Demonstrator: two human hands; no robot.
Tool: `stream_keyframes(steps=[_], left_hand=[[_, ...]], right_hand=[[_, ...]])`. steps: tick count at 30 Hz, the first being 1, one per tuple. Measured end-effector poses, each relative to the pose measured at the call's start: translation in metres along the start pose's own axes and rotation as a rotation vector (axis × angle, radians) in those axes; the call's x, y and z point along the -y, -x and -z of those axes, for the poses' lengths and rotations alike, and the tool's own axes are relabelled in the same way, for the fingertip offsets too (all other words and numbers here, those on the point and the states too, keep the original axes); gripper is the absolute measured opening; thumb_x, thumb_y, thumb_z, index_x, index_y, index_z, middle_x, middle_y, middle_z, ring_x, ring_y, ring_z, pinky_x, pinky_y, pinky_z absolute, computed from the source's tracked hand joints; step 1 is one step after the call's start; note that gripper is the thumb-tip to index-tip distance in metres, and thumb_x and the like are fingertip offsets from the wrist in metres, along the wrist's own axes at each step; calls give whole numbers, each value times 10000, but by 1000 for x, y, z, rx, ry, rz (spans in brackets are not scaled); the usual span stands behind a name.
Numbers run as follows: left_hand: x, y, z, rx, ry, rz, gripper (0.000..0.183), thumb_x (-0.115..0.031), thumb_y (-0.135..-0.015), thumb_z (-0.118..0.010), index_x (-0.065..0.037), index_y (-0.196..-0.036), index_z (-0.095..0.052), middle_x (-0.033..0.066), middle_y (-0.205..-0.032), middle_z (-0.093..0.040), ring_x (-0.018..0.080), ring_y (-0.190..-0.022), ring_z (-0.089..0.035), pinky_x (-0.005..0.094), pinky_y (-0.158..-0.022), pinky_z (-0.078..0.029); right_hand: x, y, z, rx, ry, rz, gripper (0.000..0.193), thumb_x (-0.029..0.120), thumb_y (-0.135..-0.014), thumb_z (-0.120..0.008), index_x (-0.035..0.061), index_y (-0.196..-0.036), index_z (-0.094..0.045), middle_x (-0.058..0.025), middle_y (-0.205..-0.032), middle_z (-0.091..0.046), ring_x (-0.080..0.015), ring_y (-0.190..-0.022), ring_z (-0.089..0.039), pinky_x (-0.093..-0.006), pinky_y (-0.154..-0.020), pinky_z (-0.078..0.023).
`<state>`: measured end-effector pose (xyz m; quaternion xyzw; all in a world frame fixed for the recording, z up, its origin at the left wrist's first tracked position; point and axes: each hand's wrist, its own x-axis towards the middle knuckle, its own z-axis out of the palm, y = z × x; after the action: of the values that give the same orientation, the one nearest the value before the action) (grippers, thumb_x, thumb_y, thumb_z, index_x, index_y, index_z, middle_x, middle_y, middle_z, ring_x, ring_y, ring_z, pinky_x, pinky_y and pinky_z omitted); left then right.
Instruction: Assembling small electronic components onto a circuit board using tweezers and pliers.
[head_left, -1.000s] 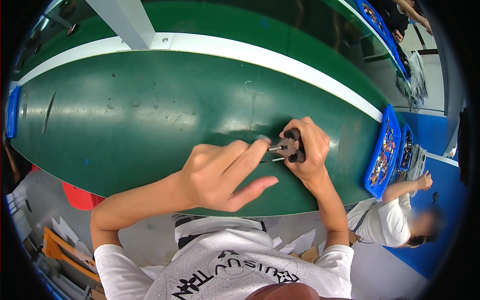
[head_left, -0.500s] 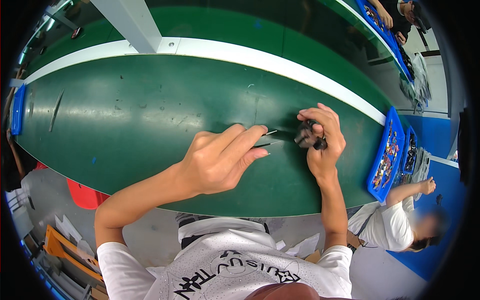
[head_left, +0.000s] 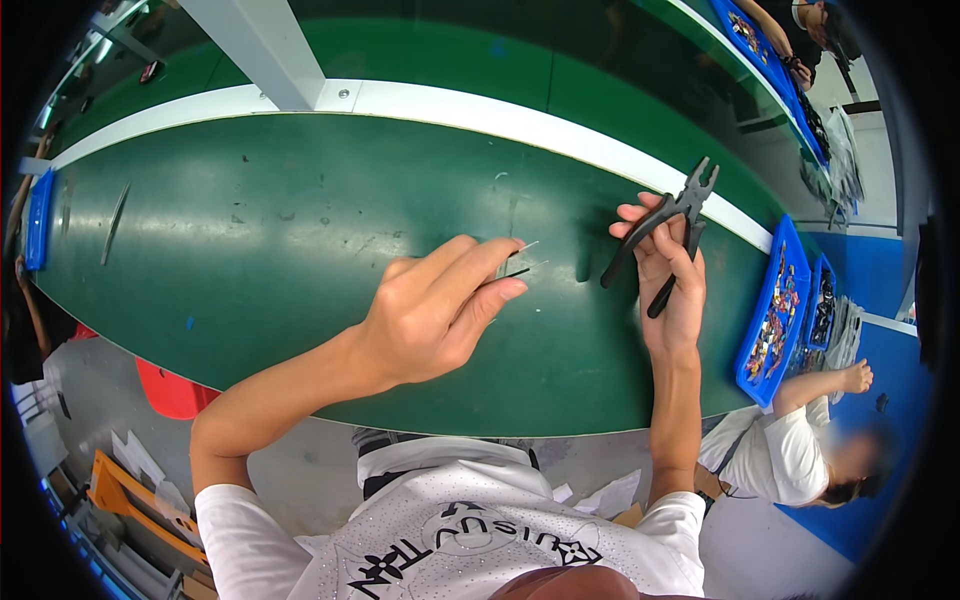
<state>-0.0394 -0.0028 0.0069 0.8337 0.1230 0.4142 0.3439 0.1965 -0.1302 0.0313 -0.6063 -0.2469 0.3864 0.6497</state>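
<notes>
My left hand [head_left: 425,315] is over the middle of the table, thumb and fingers closed on a thin wire [head_left: 518,272]. Short black-covered ends with bright bare tips stick out past the fingertips, pointing right. Most of the wire is hidden inside the hand. To the right, my right hand [head_left: 683,300] is turned partly palm up and has black-handled pliers [head_left: 683,207] across its fingers. The pliers' jaws point up and away, slightly parted, and the handles are spread. Some way separates the pliers from the wire.
The green table [head_left: 300,270] has a thin metal strip [head_left: 115,222] at its left. A blue tray [head_left: 775,310] of small coloured parts stands at the right edge, beside another blue tray [head_left: 821,302]. A white rail [head_left: 540,125] runs along the back. Co-workers sit at the right.
The pliers were blurred and folded in my right hand; now they are turned jaws-up, and that hand has shifted slightly right. My left hand has moved a little left with the wire.
</notes>
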Motion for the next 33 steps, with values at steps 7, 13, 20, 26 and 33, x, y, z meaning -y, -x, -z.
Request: stream_keyframes(steps=[7, 13, 20, 26, 33], left_hand=[[2, -1, -1, -17, 42, 27, 241, -13, -907, -736, 83, -1125, -697, 81, -686, -592, 122, -500, -520, 246, -448, -401], [2, 0, -2, 2, 53, 38, 236, -7, -904, -734, 81, -1120, -699, 82, -688, -597, 119, -501, -523, 246, -449, -403], [0, 2, -1, 22, 81, 13, 256, -31, -901, -752, 72, -1116, -658, 108, -759, -612, 192, -496, -511, 323, -435, -414], [-2, 5, -4, 31, 126, 3, 274, -45, -903, -754, 75, -1123, -641, 146, -844, -683, 213, -549, -619, 310, -463, -477], [-3, 9, -6, 4, 174, -77, 249, -1, -903, -739, 96, -1117, -656, 94, -690, -620, 167, -525, -585, 262, -485, -471]], right_hand=[[-2, 5, -1, -20, 10, 20, 498, 366, -1105, -462, -57, -1350, -558, -106, -1096, -709, -129, -860, -611, -302, -887, -461], [-3, 12, -1, 110, 259, 34, 481, 350, -1131, -429, -79, -1257, -605, -97, -972, -718, -31, -434, -383, -219, -485, -364], [-14, 19, -7, 100, 582, 509, 231, 37, -1006, -573, -110, -1175, -628, -170, -961, -725, -176, -611, -681, -247, -580, -505], [-16, 12, -3, 34, 962, 966, 620, -143, -589, -625, 10, -1182, -716, -156, -1011, -690, -276, -745, -705, -302, -567, -551], [-16, 14, -13, 91, 1115, 1060, 629, -120, -552, -714, 20, -1165, -715, -129, -974, -679, -240, -722, -690, -314, -524, -519]])
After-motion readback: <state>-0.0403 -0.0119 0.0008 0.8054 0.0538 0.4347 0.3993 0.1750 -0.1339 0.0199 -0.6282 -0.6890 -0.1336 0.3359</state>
